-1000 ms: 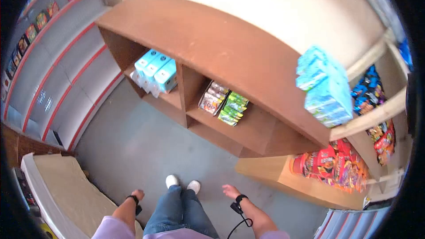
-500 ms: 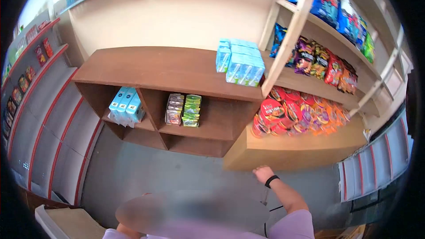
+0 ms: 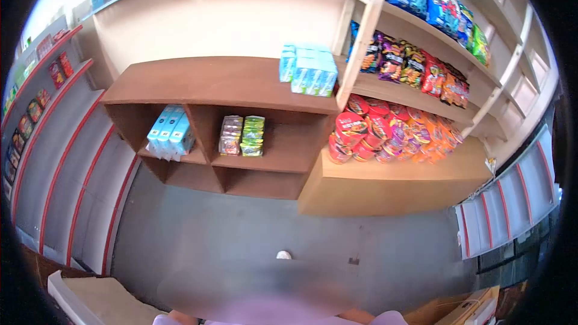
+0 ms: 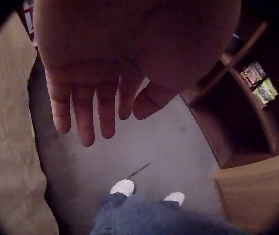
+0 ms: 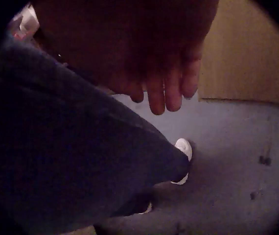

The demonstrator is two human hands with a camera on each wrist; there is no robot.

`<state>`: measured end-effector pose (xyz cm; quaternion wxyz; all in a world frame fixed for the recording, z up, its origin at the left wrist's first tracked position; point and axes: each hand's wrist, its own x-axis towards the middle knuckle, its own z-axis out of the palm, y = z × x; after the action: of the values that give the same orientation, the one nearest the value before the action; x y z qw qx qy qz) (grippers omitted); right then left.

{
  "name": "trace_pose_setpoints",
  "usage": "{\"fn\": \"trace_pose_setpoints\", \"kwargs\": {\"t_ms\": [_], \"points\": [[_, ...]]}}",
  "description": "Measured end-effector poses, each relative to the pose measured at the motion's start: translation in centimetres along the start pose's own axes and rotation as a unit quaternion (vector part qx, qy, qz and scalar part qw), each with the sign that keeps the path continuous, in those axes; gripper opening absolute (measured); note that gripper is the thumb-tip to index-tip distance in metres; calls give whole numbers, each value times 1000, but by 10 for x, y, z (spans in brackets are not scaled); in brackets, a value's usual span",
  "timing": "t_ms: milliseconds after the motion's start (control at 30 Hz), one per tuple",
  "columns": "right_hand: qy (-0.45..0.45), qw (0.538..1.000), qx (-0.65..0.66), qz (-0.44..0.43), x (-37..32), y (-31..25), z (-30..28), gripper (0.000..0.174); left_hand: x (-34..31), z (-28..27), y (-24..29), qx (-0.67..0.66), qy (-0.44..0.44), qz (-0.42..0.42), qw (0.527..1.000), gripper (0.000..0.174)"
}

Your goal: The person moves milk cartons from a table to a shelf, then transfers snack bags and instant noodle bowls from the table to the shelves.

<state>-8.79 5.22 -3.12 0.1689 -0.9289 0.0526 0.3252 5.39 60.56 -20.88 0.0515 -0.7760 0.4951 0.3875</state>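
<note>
My left hand hangs over the grey floor in the left wrist view, fingers loose and pointing down, with nothing in them. In the right wrist view my right hand hangs beside the jeans, its fingers relaxed and holding nothing. Both hands are hidden in the head view, where only bits of forearm show at the bottom edge beside a blurred patch. Ahead stands a brown shelf unit bearing blue-and-white packs on top. Inside it are light-blue packs, brown sachets and green sachets.
A wooden box to the right carries red tubs and orange packets. Above it, a wooden rack holds bags of snacks. Grey shelves with red edges line the left; a beige-topped counter stands near left.
The head view has swung from tilted to level, bringing the right-hand rack more into view. My right hand, seen near the wooden box half a second ago, has dropped out of the head view.
</note>
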Motion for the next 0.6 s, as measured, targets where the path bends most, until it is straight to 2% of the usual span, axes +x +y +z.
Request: {"fn": "trace_pose_setpoints", "kwargs": {"t_ms": [33, 67, 133, 167, 200, 233, 300, 333, 400, 433, 467, 500, 533, 567, 600], "points": [[4, 1000, 3, 7, -5, 17, -6, 30, -5, 15, 16, 25, -42, 11, 999, 24], [-10, 1000, 1, 19, -8, 36, -11, 30, -32, 38, 37, 30, -42, 15, 999, 24], [-22, 999, 1, 28, -8, 54, -24, 30, -39, 0, 15, -44, 10, 12, 999, 18], [-26, 999, -4, 42, -11, 58, -41, 30, -30, 11, 32, -42, 12, 10, 999, 18], [-30, 998, -9, 56, -11, 63, -59, 30, -25, 18, 35, -86, 40, 71, 993, 17], [-29, 998, -11, 55, -5, 67, -71, 30, -4, -11, -12, -130, 68, 133, 980, 17], [15, 999, 6, 42, 5, 72, -89, 30, 44, -39, -20, -50, -39, 83, 995, 22], [12, 999, -1, 42, 10, 80, -96, 30, 58, -45, -2, -57, -34, 84, 994, 22], [79, 996, 27, -29, 22, 97, -109, 30, 139, -163, -9, -138, 5, -75, 988, 20], [75, 996, 22, -33, 24, 111, -119, 30, 139, -183, 10, -178, 23, -156, 971, 20], [89, 994, 29, -62, 28, 124, -133, 29, 163, -241, 34, 55, 54, -118, 990, 23], [103, 990, 36, -91, 34, 134, -150, 28, 195, -265, 46, -330, 167, -193, 909, 27], [118, 986, 48, -104, 35, 134, -182, 24, 226, -291, 55, -657, 254, -233, 670, 32], [131, 983, 58, -116, 32, 128, -227, 22, 231, -346, 84, -636, 274, -187, 697, 38], [190, 967, 41, -163, 35, 119, -275, 20, 227, -397, 115, -640, 291, -141, 697, 40]]}}
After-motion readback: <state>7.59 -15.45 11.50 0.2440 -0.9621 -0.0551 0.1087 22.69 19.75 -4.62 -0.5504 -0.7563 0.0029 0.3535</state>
